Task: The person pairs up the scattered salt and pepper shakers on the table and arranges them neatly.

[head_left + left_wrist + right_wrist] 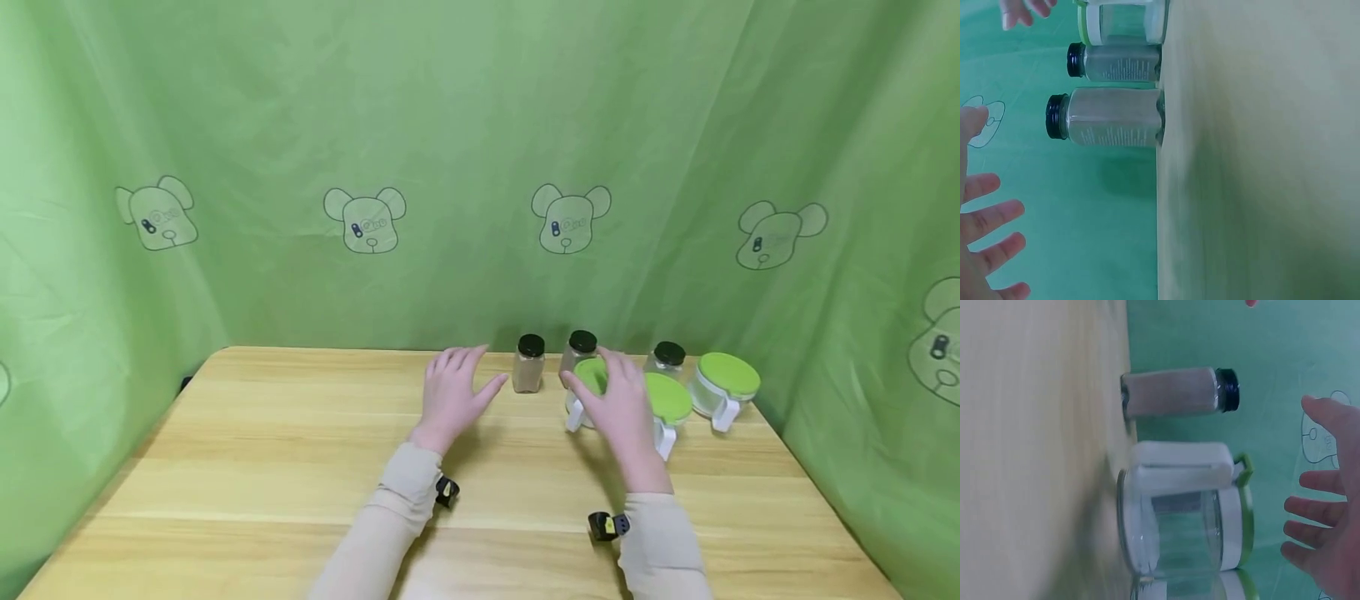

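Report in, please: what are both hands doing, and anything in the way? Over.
Left hand open, empty, left of leftmost black-capped jar. Right hand open, empty, near green-lidded jars. Leftmost black-capped jar upright, untouched; nothing between.

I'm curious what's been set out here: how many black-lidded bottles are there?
3: the left bottle just right of the left fingers, the middle bottle partly behind a green-lidded jar, and the right bottle farther right. Others may be hidden.
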A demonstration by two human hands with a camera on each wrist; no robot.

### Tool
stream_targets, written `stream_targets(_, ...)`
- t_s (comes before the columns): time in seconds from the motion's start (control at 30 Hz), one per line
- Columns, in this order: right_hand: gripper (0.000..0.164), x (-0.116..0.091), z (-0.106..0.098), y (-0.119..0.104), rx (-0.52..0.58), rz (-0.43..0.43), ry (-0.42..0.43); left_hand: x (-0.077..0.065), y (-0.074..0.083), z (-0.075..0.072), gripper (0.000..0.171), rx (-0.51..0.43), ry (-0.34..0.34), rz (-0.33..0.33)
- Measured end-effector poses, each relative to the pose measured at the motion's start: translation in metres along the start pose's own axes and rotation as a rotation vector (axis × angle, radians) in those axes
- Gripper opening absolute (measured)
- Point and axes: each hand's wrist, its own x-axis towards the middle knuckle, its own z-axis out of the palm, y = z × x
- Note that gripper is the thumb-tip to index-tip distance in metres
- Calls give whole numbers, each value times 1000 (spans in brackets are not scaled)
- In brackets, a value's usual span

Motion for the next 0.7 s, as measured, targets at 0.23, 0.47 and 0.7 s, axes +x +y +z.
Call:
stream_targets(0.23,92,6,2,14,-155,-17,-21,10,1,9,61,-62,12,-2)
stream_targets(0.47,101,9,3,20,-271,2,-77,23,3,20,62,-116,21,8)
stream_targets(0.7,104,8,7,21,-329,10,-93,31,5,31,63,-131,7,-29)
